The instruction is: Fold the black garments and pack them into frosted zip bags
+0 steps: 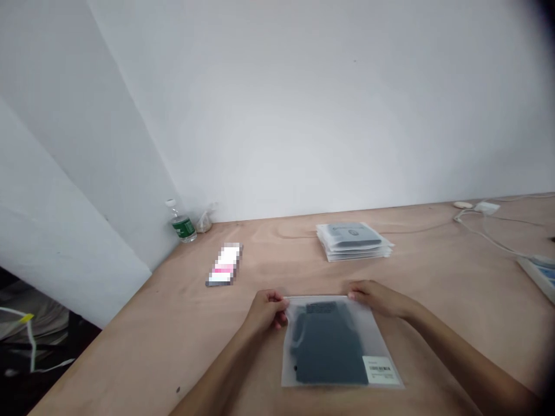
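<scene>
A frosted translucent bag [332, 346] lies on the wooden table with a dark, flat item inside and a white barcode label at its lower right corner. My left hand [269, 309] pinches the bag's far left corner between thumb and fingers. At the far right corner, my right hand [373, 296] grips the edge with its fingers pressed together. The bag's far edge runs nearly straight between both hands.
Behind the bag is a stack of similar bags [354, 241]. A phone [224, 264] lies to the left, with a water bottle [182, 224] and a small plastic bag [203, 222] beyond it. White cables [481, 231] and a power strip [540, 277] are at right.
</scene>
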The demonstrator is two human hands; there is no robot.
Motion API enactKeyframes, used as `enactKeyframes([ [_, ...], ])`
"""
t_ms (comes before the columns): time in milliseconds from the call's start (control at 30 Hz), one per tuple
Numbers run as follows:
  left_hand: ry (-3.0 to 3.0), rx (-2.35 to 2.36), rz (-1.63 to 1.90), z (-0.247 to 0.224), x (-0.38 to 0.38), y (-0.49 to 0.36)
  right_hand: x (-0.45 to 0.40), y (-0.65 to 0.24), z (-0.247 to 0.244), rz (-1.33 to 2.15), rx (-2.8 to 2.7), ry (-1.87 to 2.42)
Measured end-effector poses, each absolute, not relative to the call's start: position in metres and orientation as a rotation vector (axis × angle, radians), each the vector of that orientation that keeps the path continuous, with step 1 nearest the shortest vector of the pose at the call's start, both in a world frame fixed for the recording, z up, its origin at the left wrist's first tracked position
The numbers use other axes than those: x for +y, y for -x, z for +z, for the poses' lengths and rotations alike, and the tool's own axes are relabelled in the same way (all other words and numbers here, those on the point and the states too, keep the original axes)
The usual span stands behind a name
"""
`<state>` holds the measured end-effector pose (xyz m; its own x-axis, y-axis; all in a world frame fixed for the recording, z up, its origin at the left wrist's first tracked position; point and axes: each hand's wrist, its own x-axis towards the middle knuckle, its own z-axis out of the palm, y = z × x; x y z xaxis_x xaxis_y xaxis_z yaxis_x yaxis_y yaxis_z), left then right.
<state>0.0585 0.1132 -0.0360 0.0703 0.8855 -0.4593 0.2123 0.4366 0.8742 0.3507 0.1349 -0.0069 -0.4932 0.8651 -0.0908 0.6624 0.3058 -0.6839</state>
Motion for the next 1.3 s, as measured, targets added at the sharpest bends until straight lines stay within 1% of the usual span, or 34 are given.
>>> enactKeyframes([
  [167,-1.030,1.511,0.762,-0.030,0.110,-0.059,0.136,-0.365,-0.020,1.023,-2.080,1.447],
  [300,-1.003,1.558,0.937,-0.023,0.102,-0.049,0.127,-0.363,-0.031,0.855,-1.845,1.541],
  [400,-0.975,1.576,1.000,-0.021,0.078,-0.043,0.105,-0.362,-0.038,0.779,-1.721,1.607],
  [500,-0.966,1.569,0.929,-0.024,0.039,-0.043,0.073,-0.358,-0.041,0.769,-1.687,1.615],
  [600,-1.006,1.511,0.705,-0.024,0.010,-0.043,0.045,-0.349,-0.042,0.770,-1.715,1.598],
  [633,-1.021,1.514,0.679,-0.022,0.006,-0.042,0.039,-0.345,-0.041,0.772,-1.723,1.604],
  [800,-1.103,1.511,0.877,-0.014,0.026,-0.050,0.031,-0.328,-0.038,0.762,-1.709,1.660],
  [867,-1.111,1.482,0.906,-0.016,0.037,-0.060,0.033,-0.322,-0.037,0.755,-1.701,1.637],
  [1033,-1.145,1.450,0.867,-0.020,0.052,-0.079,0.037,-0.314,-0.039,0.704,-1.683,1.585],
  [1300,-1.088,1.349,0.727,-0.006,0.059,-0.098,0.041,-0.313,-0.049,0.671,-1.641,1.566],
])
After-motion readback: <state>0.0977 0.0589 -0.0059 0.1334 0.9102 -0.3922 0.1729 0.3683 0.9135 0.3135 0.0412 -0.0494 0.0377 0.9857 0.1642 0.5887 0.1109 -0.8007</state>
